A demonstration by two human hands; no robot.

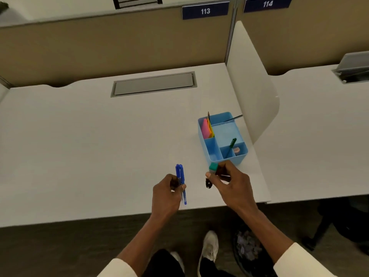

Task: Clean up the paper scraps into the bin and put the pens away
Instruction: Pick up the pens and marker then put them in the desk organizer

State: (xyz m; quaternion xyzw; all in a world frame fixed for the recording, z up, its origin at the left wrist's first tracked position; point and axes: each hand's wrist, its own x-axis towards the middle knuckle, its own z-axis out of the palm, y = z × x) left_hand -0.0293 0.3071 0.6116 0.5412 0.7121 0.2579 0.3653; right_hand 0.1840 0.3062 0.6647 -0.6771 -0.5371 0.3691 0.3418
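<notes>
White desk point(99, 136): organizer point(225, 154) (green pen point(231, 145) inside)

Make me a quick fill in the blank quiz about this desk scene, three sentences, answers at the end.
1. The left hand holds pens coloured ____.
2. The green pen stands in the light blue ____ on the desk.
3. The sign above this desk reads ____.

Missing words: blue; organizer; 113

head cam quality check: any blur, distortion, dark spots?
Head view: desk edges bow from wide-angle distortion; blue pens in the left hand are slightly soft; bin under the desk sits in shadow, contents murky; no glare.
</notes>
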